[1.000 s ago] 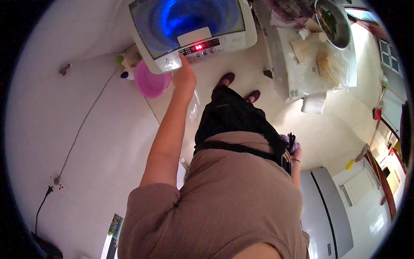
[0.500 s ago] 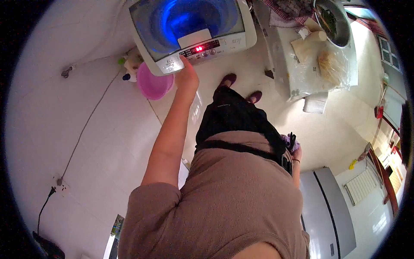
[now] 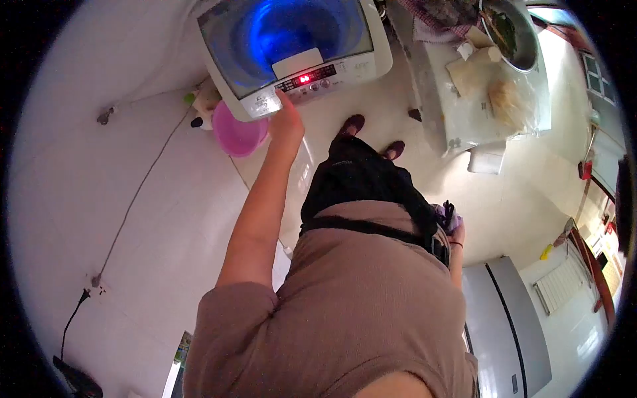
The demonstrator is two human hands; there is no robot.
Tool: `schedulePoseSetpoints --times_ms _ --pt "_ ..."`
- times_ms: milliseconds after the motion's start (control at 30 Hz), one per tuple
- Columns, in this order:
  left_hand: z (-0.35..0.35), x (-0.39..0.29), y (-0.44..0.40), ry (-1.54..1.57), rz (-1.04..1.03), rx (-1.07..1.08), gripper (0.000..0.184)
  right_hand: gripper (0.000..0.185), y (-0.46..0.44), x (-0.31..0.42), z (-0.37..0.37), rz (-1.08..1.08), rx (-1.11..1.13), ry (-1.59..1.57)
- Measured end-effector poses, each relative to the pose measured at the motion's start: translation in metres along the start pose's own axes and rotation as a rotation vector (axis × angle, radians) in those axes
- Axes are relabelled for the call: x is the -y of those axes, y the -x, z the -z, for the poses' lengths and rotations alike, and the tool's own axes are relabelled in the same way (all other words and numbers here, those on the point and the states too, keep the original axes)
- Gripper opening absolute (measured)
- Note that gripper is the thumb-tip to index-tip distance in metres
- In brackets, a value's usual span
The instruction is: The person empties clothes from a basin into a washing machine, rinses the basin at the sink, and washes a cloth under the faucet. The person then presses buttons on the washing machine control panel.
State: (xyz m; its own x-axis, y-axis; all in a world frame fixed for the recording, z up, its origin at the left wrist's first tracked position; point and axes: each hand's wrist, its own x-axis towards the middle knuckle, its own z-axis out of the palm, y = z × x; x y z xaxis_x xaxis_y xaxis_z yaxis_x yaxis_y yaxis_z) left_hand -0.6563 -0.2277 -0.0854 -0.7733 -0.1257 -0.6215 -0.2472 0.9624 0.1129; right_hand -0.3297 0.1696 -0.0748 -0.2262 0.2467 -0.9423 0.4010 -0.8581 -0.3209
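My left hand [image 3: 286,125] reaches to the front left of a top-loading washing machine [image 3: 371,63]. One finger stretches onto the left end of its control panel [image 3: 320,76], where red digits glow; the other fingers are mostly hidden. Blue light fills the drum beneath the closed, see-through lid [image 3: 335,26]. Down by my hip on the right, my right hand [image 3: 458,233] is closed around a bunched purple cloth [image 3: 448,215], partly hidden by my black clothing.
A pink basin [image 3: 239,132] and some bottles stand left of the machine. To the right, a plastic-covered table [image 3: 458,126] bears a metal bowl [image 3: 531,60] of greens and a bag of noodle-like food [image 3: 507,103]. A grey fridge [image 3: 494,325] stands at lower right.
The view has shifted slightly. My left finger has drawn a little down from the panel's buttons toward its lower edge. My right hand keeps hold of the purple cloth.
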Motion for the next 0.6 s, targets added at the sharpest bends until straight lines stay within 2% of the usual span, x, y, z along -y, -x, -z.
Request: schedulePoseSetpoints --times_ms 67,167,300,400,467,500,600 --pt "0.002 0.0 -0.001 -0.004 -0.003 -0.011 0.065 0.024 0.005 -0.001 -0.01 0.064 0.001 0.056" --pt "0.007 -0.003 -0.001 -0.062 -0.011 -0.004 0.067 0.024 0.0 0.002 -0.006 0.034 0.016 -0.012" --pt "0.002 -0.002 -0.005 -0.009 0.05 0.021 0.067 0.024 0.002 0.0 0.0 0.03 -0.027 0.048" --pt "0.0 -0.002 -0.007 -0.052 0.021 -0.021 0.067 0.024 0.009 0.007 -0.005 0.0 0.077 -0.03" --pt "0.001 -0.005 -0.007 -0.081 0.008 -0.029 0.067 0.027 0.017 0.008 -0.023 0.048 -0.145 0.148" --pt "0.001 -0.006 -0.008 -0.073 0.017 -0.018 0.066 0.026 0.022 0.008 -0.03 0.077 -0.182 0.139" --pt "0.0 -0.004 -0.008 -0.06 0.004 -0.006 0.066 0.028 0.022 0.006 -0.019 -0.003 -0.066 -0.028"
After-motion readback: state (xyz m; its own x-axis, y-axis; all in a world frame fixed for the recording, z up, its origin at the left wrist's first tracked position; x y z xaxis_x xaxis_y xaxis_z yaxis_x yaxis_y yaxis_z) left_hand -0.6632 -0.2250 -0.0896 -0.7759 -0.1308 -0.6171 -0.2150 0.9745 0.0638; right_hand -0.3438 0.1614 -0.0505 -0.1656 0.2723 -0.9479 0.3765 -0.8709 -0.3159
